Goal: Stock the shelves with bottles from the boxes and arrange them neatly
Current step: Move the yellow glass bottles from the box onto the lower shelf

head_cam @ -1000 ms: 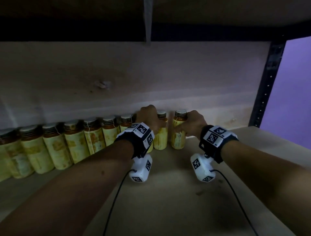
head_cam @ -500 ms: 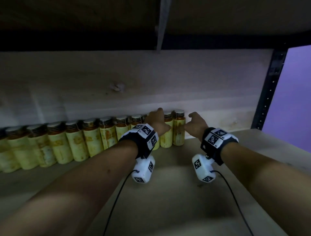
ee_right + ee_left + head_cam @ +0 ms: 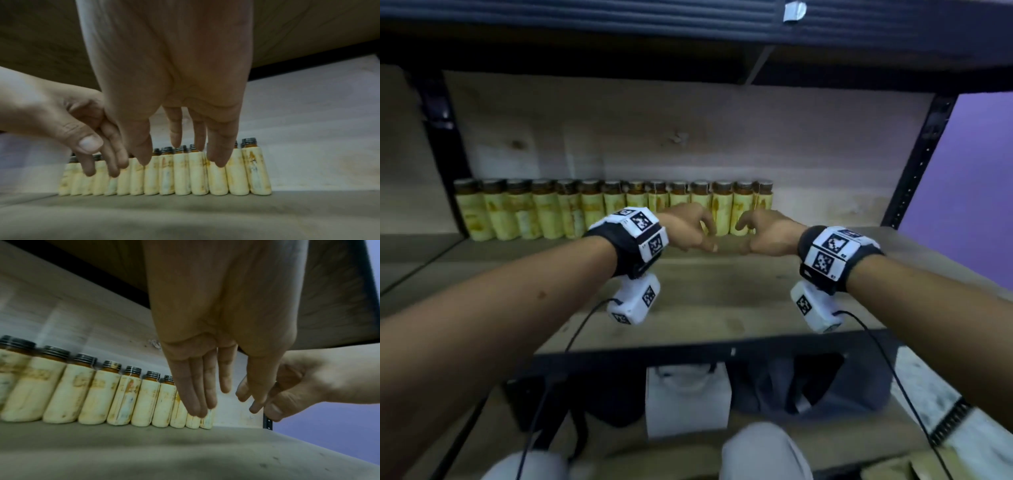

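Observation:
A row of several amber bottles with yellow labels and dark caps [image 3: 585,209] [image 3: 115,394] [image 3: 180,173] stands upright against the back panel of the wooden shelf [image 3: 722,294]. My left hand [image 3: 693,228] [image 3: 207,386] and my right hand [image 3: 756,229] [image 3: 185,139] hover side by side above the shelf board, in front of the row's right end and clear of the bottles. Both hold nothing, with relaxed fingers hanging downward; the thumbs come close to each other.
A black metal upright [image 3: 914,164] stands at the shelf's right end, with bare board between it and the last bottle. A purple wall [image 3: 976,192] lies beyond. On the lower shelf sit a white bag [image 3: 688,397] and dark bags [image 3: 822,387].
Both hands have let go of the two rightmost bottles and drawn back from the row. The head has pulled back, so the whole row and the lower shelf show.

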`<state>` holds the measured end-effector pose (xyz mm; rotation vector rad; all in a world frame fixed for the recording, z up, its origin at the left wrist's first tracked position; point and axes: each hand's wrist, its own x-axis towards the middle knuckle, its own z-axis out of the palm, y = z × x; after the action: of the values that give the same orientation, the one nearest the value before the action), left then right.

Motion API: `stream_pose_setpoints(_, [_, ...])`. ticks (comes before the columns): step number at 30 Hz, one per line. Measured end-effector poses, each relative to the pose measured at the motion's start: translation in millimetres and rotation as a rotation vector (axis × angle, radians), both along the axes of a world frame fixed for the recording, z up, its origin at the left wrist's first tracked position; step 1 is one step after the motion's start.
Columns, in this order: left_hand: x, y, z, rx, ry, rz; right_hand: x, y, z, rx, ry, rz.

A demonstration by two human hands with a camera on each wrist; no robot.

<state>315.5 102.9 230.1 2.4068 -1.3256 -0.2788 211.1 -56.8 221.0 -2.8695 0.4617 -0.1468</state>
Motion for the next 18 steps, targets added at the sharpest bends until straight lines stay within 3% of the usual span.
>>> stream_pose_setpoints(4, [-35, 55, -24, 0.066, 0.199, -0.045, -35, 48, -17, 0.023, 0.080, 0.114])
stream_pose_setpoints(8, [-66, 98, -65, 0.171, 0.311, -0.081, -65, 89, -42, 0.190, 0.213, 0.233])
stream_pose_setpoints(18, [-104, 151, -232, 0.520, 0.399, -0.081, -100, 145, -161, 0.207, 0.539, 0.378])
